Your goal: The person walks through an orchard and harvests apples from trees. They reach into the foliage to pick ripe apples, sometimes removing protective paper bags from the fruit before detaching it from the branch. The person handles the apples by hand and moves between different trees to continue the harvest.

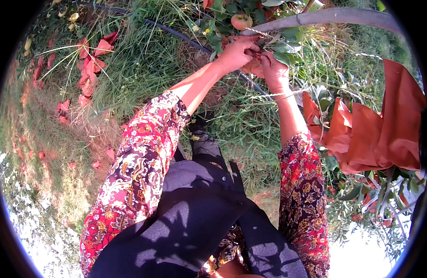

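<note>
My left hand (237,54) and my right hand (276,72) meet among apple leaves (287,47) beneath a grey branch (324,18). Between them, thumbs and fingertips pinch a piece of orange-red paper (254,66), which looks like a fruit bag. The fingers partly cover it, and whether a fruit is inside cannot be seen. Just above my left hand hangs a bare pinkish-yellow apple (241,22).
Several orange-red paper bags (368,135) stick out at the right. A black irrigation hose (178,34) crosses the grass behind my hands. Torn red paper (90,71) litters the ground at left. Pale fruits (73,17) show at the upper left.
</note>
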Motion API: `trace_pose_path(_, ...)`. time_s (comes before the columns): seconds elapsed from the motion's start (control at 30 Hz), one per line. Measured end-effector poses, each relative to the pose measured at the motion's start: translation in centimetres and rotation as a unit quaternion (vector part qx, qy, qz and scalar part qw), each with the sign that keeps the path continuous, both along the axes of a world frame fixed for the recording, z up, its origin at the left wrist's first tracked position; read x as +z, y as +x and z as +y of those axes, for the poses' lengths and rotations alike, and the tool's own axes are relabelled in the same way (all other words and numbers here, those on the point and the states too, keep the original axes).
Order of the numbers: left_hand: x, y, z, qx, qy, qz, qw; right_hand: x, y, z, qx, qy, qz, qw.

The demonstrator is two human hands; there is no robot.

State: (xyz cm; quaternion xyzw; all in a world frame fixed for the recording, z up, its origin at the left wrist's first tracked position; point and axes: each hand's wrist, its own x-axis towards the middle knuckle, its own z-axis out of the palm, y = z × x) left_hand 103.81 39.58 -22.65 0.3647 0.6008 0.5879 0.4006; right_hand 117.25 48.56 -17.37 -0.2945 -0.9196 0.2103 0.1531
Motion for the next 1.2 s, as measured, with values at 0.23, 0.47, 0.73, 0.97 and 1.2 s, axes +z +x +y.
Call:
trace_pose_path(0.23,0.6,0.0,0.1,0.027,-0.025,0.120,0.992,-0.4,-0.3,0.0,-0.008,0.013,-0.024,1.000)
trace_pose_path(0.47,1.1,0.4,0.5,0.043,-0.083,0.084,0.992,-1.4,0.2,0.7,-0.046,0.019,-0.027,0.998)
trace_pose_path(0.73,-1.8,0.9,-0.3,0.100,-0.085,-0.291,0.948,-2.2,1.3,1.9,-0.192,-0.208,0.124,0.951)
trace_pose_path(0.97,0.4,1.4,-0.9,0.108,0.022,0.178,0.978,0.4,0.4,0.3,-0.020,0.039,-0.037,0.998)
trace_pose_path(1.2,2.5,1.8,-0.6,0.064,-0.051,0.165,0.983,-0.8,0.7,0.7,-0.067,0.018,-0.020,0.997)
